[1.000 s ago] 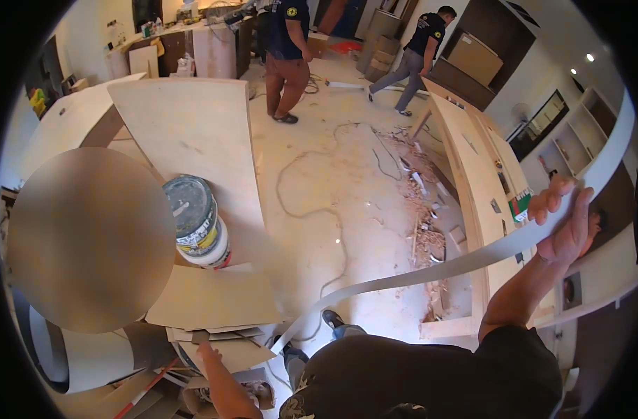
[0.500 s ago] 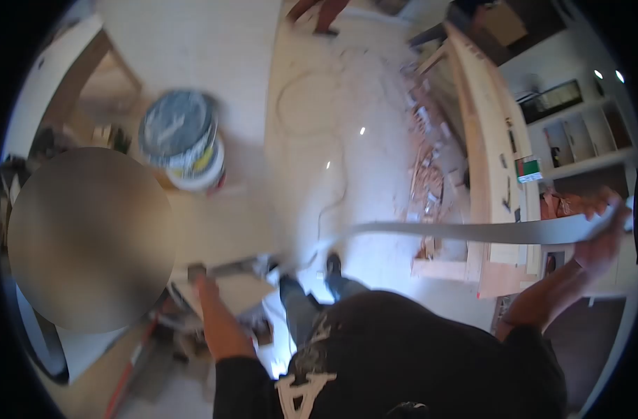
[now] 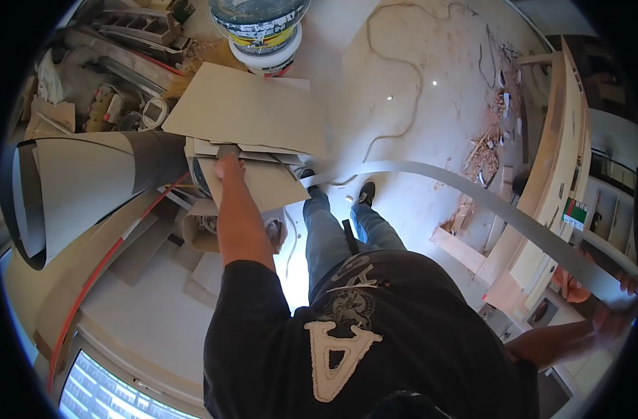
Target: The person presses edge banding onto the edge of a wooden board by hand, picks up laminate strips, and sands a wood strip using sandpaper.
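Observation:
My left hand [image 3: 230, 166] is closed round a small dark flat piece [image 3: 227, 149] over a stack of thin beige sheets [image 3: 239, 105]. What that piece is, I cannot make out. At the far right my right hand [image 3: 616, 311] grips a long pale strip [image 3: 472, 190]. The strip arcs across the floor in front of my body, and its other end lies near the stack's right edge, by my left foot. Part of my right hand is dim near the edge of the view.
Buckets [image 3: 260, 35] stand beyond the sheets. A rolled sheet [image 3: 88, 192] and piled scraps [image 3: 88, 84] are at the left. A long wooden frame [image 3: 553, 160] runs along the right, with wood debris [image 3: 483, 150] beside it. A cable [image 3: 417, 91] winds over the floor.
The view has tilted down and toward the left. My right hand has moved outward and lower with the strip. My left hand remains at the stack. The co-workers have left the view.

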`<state>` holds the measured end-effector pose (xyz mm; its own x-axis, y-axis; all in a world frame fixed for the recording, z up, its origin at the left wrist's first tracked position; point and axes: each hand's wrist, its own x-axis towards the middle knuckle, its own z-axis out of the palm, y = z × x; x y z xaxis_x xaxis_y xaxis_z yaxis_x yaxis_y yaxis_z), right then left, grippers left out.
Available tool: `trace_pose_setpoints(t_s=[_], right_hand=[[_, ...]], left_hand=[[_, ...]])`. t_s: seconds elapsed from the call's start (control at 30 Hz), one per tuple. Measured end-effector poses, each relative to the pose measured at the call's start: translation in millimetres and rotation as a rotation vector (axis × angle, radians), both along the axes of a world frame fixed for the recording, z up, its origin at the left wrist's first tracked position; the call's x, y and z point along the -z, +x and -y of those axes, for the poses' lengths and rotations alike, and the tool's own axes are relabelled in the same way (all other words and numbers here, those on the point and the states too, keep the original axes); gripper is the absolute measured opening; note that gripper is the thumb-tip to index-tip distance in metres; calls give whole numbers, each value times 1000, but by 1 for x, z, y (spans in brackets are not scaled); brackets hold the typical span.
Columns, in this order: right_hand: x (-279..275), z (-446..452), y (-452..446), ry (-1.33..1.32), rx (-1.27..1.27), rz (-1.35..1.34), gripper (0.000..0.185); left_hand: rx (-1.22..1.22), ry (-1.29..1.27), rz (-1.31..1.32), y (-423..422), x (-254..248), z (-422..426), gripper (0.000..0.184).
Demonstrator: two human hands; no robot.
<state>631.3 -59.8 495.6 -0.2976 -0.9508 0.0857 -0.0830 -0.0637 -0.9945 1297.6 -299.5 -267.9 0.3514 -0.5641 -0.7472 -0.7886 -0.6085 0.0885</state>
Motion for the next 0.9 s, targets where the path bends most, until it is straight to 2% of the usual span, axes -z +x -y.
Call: trace_pose_setpoints(t_s=[0.03, 0.07, 0.13, 0.17, 0.2, 0.23, 0.27, 0.3, 0.33, 0.43, 0.47, 0.57, 0.67, 0.77, 0.87, 0.9], right_hand=[[6, 4, 1, -12, -10, -7, 19], [14, 12, 9, -30, -22, -11, 26], [32, 34, 34, -62, -47, -21, 40], [39, 45, 48, -80, -62, -28, 47], [45, 55, 61, -98, -77, -33, 54], [50, 64, 76, -109, -81, -32, 47], [55, 69, 93, -181, 137, -4, 46], [61, 72, 109, -254, 356, 26, 45], [60, 70, 107, -272, 384, 12, 44], [59, 64, 94, -312, 358, -39, 42], [60, 63, 90, -316, 327, -48, 41], [68, 69, 83, -325, 277, -60, 40], [75, 76, 75, -330, 230, -49, 39], [80, 83, 68, -339, 184, -22, 38], [83, 90, 64, -351, 114, 53, 37], [79, 83, 36, -290, 65, 154, 31]], left_hand=[[-483, -101, -193, -1, 4, 2, 17], [-781, -165, -308, -2, 4, 2, 17], [-1079, -292, -379, -4, 0, 0, 17], [-681, -257, -268, 8, 23, -6, 17], [-725, -283, -269, 4, 9, -10, 16], [-814, -337, -274, -4, -13, -16, 16], [-959, -413, -318, -11, -40, -22, 17], [-995, -457, -329, -13, -60, -31, 18], [-989, -491, -325, -14, -83, -44, 20], [-634, -458, -148, 2, -103, -99, 19], [-863, -535, -166, -17, -151, -111, 19], [-923, -682, -262, -7, -168, -164, 19], [-712, -705, -98, -16, -215, -185, 21], [-322, -858, 147, -36, -266, -191, 19], [-42, -1014, 270, -69, -334, -181, 13], [-2, -1095, 250, -79, -354, -177, 9]])
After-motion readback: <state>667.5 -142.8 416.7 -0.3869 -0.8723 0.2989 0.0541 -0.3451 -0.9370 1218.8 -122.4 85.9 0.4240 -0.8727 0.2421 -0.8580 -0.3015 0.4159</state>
